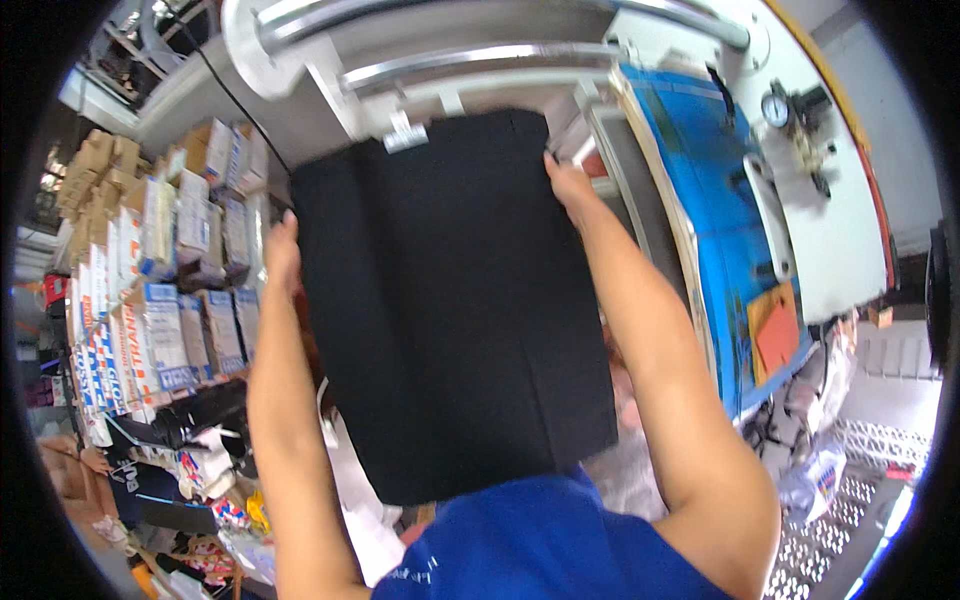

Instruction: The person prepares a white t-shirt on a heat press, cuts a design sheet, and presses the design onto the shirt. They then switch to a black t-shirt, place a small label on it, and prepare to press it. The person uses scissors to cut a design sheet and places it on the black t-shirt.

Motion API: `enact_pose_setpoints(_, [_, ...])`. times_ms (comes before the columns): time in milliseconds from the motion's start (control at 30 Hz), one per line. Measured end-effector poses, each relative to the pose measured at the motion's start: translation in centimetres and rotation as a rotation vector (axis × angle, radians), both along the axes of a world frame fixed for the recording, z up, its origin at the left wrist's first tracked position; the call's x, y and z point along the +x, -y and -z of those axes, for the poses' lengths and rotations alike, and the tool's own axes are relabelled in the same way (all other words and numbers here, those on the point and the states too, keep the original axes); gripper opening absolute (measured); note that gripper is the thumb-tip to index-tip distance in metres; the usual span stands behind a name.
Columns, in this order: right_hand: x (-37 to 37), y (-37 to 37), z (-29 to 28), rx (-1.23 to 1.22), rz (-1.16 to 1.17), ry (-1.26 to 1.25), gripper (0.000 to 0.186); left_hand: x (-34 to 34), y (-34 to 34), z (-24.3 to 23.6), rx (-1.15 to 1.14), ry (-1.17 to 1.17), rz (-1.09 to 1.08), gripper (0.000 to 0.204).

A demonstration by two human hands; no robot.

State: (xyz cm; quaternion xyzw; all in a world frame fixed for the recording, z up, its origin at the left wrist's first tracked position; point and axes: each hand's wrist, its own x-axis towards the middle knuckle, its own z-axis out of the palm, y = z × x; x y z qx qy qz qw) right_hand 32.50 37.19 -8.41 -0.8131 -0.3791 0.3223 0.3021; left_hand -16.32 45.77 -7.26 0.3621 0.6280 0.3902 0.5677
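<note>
A large black fabric panel (450,300), roughly rectangular and stretched flat, spans the space between my two arms. Its lower edge reaches the blue shirt on my body. A small white tag (405,137) sits at its far edge. My left hand (284,250) grips the panel's left edge, with most of its fingers hidden behind the cloth. At the upper right corner, my right hand (568,185) is closed on the other edge, thumb on top. Whether the panel is a garment or a cut piece, I cannot tell.
Stacked cardboard boxes (165,340) fill the left side. Metal rollers (480,60) of a machine cross the far side. A blue panel (735,250) with an orange piece (775,332) and a pressure gauge (775,108) stand at right. Another person's arm (75,475) shows lower left.
</note>
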Motion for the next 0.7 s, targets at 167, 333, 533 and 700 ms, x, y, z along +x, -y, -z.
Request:
enact_pose_setpoints(167, [0.1, -1.3, 1.5, 0.297, 0.158, -0.193, 0.057, -3.6, -5.5, 5.0, 0.388, -0.793, 0.14, 0.048])
enact_pose_setpoints(333, [1.0, -2.0, -1.2, 0.096, 0.193, 0.488, 0.047, -4.4, -4.6, 5.1, 0.073, -0.199, -0.033, 0.03])
enact_pose_setpoints(533, [-0.2, -4.0, 0.3, 0.075, 0.186, -0.614, 0.054, -0.7, -2.3, -0.1, -0.042, -0.283, 0.067, 0.041])
enact_pose_setpoints(700, [0.1, -3.6, 1.3, 0.142, 0.154, -0.002, 0.055, -1.2, -2.9, 1.2, 0.51, -0.486, 0.038, 0.044])
